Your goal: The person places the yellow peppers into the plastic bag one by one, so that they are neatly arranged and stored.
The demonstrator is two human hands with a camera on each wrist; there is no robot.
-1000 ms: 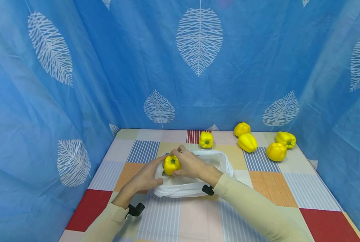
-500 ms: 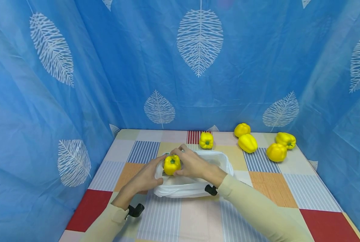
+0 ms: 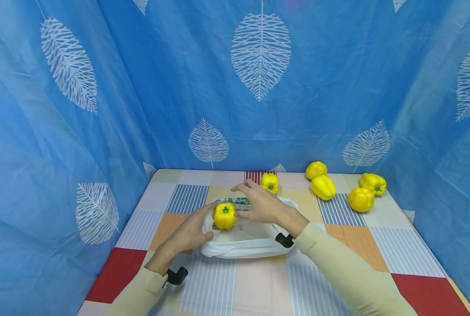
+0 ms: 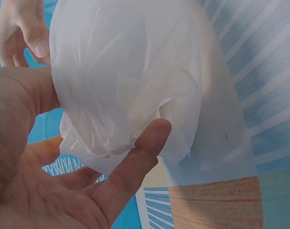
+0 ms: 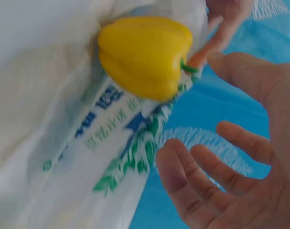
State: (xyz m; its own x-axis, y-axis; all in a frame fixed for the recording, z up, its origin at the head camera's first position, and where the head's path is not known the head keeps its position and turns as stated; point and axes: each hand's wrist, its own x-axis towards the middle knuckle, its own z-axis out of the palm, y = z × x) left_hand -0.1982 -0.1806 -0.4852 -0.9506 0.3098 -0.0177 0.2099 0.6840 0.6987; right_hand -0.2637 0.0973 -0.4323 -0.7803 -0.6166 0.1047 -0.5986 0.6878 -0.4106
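Note:
A yellow bell pepper (image 3: 225, 216) sits inside the left end of a white plastic bag (image 3: 247, 249), its green stem showing. My left hand (image 3: 189, 228) holds the bag's left end, fingers at the far side and thumb at the near side. In the left wrist view the thumb (image 4: 152, 136) lies against the outside of the bag. Over the bag's opening is my right hand (image 3: 264, 204), its fingers spread and apart from the pepper. Green and blue print marks the bag's far inner wall in the right wrist view.
Another yellow bell pepper (image 3: 269, 182) lies behind the bag, partly behind my right hand. Several more lie at the back right, among them one pepper (image 3: 323, 187) on its side. Blue leaf-patterned curtains (image 3: 260, 131) enclose the checked tablecloth (image 3: 357, 245).
My right hand has let go of the bell pepper and moved right and slightly up. The pepper stays in the bag's left end. My left hand has hardly moved.

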